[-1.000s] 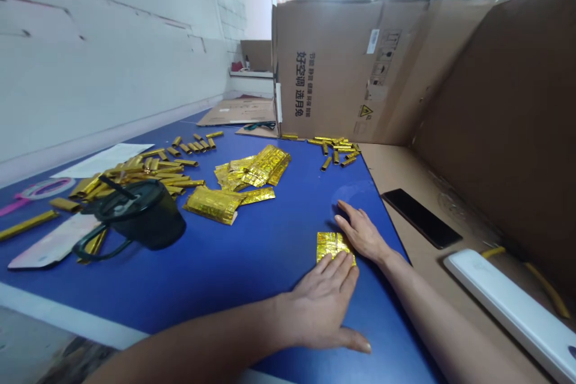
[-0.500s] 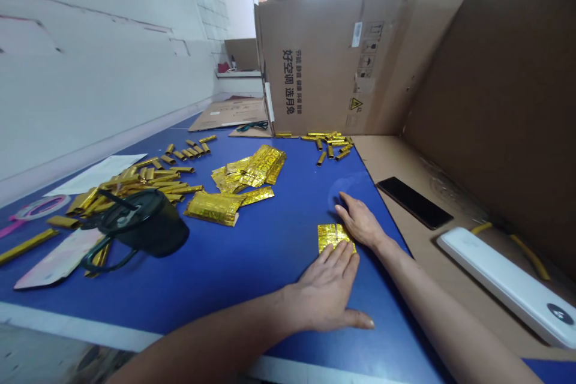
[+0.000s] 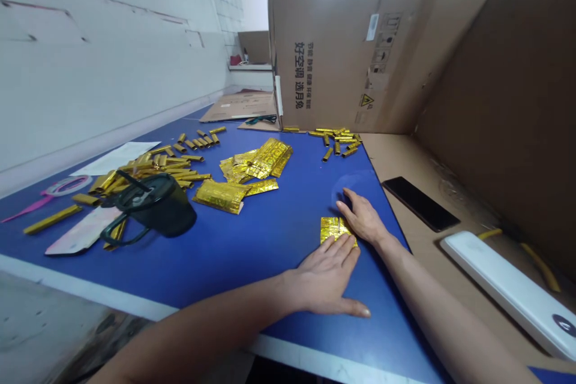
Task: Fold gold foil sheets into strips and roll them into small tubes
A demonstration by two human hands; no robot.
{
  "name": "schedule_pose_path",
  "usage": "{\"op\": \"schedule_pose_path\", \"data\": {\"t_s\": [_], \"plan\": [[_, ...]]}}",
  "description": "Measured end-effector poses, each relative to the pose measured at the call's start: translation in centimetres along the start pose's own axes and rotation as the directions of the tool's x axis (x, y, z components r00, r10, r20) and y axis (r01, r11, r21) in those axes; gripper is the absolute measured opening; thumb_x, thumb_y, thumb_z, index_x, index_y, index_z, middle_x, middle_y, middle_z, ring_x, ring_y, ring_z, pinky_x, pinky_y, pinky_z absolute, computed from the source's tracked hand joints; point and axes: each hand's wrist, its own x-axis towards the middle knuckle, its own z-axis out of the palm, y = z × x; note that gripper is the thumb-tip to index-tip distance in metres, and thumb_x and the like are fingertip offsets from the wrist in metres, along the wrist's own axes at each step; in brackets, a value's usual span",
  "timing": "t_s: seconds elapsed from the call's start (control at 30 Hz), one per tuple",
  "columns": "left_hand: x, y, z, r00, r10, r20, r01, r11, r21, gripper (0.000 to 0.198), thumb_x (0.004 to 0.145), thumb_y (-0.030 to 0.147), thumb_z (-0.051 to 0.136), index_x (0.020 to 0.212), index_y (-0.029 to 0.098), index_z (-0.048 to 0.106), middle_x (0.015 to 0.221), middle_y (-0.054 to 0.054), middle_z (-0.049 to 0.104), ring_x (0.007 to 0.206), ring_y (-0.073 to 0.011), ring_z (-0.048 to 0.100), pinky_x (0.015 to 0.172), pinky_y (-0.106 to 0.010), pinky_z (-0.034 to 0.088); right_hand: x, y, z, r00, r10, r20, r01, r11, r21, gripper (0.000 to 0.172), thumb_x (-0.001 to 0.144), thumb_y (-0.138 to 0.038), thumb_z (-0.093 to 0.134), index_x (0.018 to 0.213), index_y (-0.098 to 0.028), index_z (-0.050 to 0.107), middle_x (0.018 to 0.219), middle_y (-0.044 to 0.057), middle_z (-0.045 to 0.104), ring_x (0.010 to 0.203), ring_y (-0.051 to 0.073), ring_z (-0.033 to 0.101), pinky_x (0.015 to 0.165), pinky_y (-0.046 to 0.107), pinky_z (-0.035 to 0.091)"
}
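Left hand (image 3: 330, 270): palm down, fingers flat and close together, thumb spread, gripping nothing; fingertips over the near part of the gold foil square (image 3: 330, 227). Right hand (image 3: 365, 216): at the square's right edge, thumb and forefinger apart; contact unclear. Judgement: even, flat pressure suits this thin foil; keep its middle seam aligned, avoid dragging. Dark green lidded mug (image 3: 173, 207), left of left hand: straw through lid, contents hidden. Cardboard box (image 3: 342, 72), beyond both hands: interior unseen.
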Motion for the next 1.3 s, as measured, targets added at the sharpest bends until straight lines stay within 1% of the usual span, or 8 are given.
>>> {"op": "schedule_pose_path", "data": {"t_s": [0.13, 0.3, 0.4, 0.6, 0.7, 0.8, 1.0, 1.3], "plan": [[0.1, -0.1, 0.0, 1.0, 0.004, -0.006, -0.004, 1.0, -0.002, 0.09, 0.069, 0.069, 0.029, 0.131, 0.005, 0.015, 0.139, -0.017, 0.01, 0.127, -0.027, 0.001, 0.103, -0.039, 0.008, 0.0, -0.2, -0.1, 0.998, 0.013, 0.064, -0.01, 0.999, -0.04, 0.066, 0.08, -0.055, 0.026, 0.125, -0.008, 0.035, 0.123, 0.015, 0.046, 0.114, 0.024, 0.039, 0.095, 0.037, 0.027], [0.2, -0.2, 0.2, 1.0, 0.015, -0.004, -0.015, 1.0, -0.008, 0.092, 0.068, 0.07, 0.028, 0.131, 0.004, 0.014, 0.138, -0.018, 0.012, 0.127, -0.0283, 0.003, 0.102, -0.04, 0.009, 0.0, -0.6, 0.1, 0.974, 0.003, 0.227, 0.033, 0.988, -0.152, 0.078, 0.072, -0.067, 0.025, 0.13, -0.015, 0.029, 0.136, 0.011, 0.028, 0.126, 0.026, 0.016, 0.099, 0.046, 0.013], [0.2, -0.1, 0.2, 1.0, 0.019, -0.006, -0.019, 1.0, 0.001, 0.091, 0.069, 0.07, 0.028, 0.13, 0.004, 0.015, 0.137, -0.018, 0.014, 0.127, -0.0278, 0.004, 0.103, -0.04, 0.008, 0.2, -0.6, 0.5, 0.966, 0.045, 0.255, 0.01, 0.978, -0.21, 0.08, 0.071, -0.069, 0.023, 0.131, -0.016, 0.026, 0.139, 0.009, 0.02, 0.127, 0.026, 0.009, 0.098, 0.049, 0.01], [0.3, 0.0, 0.2, 0.999, 0.024, -0.029, -0.023, 1.0, 0.02, 0.09, 0.068, 0.069, 0.031, 0.13, 0.004, 0.017, 0.137, -0.018, 0.016, 0.127, -0.0273, 0.006, 0.103, -0.04, 0.01, 1.0, -0.5, 1.0, 0.961, 0.129, 0.246, -0.06, 0.962, -0.268, 0.083, 0.069, -0.071, 0.02, 0.132, -0.018, 0.022, 0.14, 0.009, 0.015, 0.127, 0.028, 0.007, 0.096, 0.054, 0.007], [0.2, -0.1, -0.1, 0.999, 0.02, -0.05, -0.019, 1.0, 0.013, 0.085, 0.07, 0.066, 0.034, 0.128, 0.006, 0.023, 0.135, -0.017, 0.023, 0.126, -0.0258, 0.015, 0.102, -0.037, 0.015, 1.1, -0.6, 1.0, 0.958, 0.13, 0.255, -0.057, 0.96, -0.273, 0.083, 0.07, -0.071, 0.02, 0.133, -0.017, 0.021, 0.141, 0.009, 0.014, 0.127, 0.029, 0.005, 0.096, 0.054, 0.007], [0.1, -0.4, -0.3, 0.996, -0.041, -0.082, 0.042, 0.999, 0.011, 0.075, 0.073, 0.062, 0.036, 0.126, 0.01, 0.03, 0.131, -0.015, 0.03, 0.123, -0.0247, 0.023, 0.1, -0.036, 0.022, 1.0, -0.6, 1.0, 0.96, 0.115, 0.257, -0.043, 0.963, -0.267, 0.081, 0.071, -0.069, 0.02, 0.133, -0.017, 0.02, 0.141, 0.009, 0.014, 0.127, 0.029, 0.005, 0.095, 0.054, 0.007], [-0.7, -0.1, 0.4, 0.995, -0.074, -0.067, 0.075, 0.997, 0.014, 0.089, 0.066, 0.07, 0.035, 0.129, 0.008, 0.023, 0.136, -0.016, 0.021, 0.126, -0.0272, 0.011, 0.102, -0.039, 0.014, 1.0, -0.6, 1.1, 0.961, 0.113, 0.252, -0.042, 0.962, -0.271, 0.08, 0.072, -0.068, 0.019, 0.133, -0.017, 0.021, 0.14, 0.01, 0.015, 0.127, 0.029, 0.006, 0.095, 0.054, 0.007], [-1.8, 0.9, 0.4, 0.997, -0.071, 0.005, 0.071, 0.997, -0.004, 0.097, 0.063, 0.074, 0.029, 0.131, 0.006, 0.016, 0.138, -0.016, 0.012, 0.127, -0.0282, 0.005, 0.103, -0.04, 0.011, 1.0, -0.6, 1.2, 0.96, 0.116, 0.253, -0.043, 0.96, -0.278, 0.079, 0.073, -0.067, 0.017, 0.133, -0.016, 0.021, 0.14, 0.01, 0.015, 0.127, 0.029, 0.005, 0.096, 0.053, 0.006]]}}
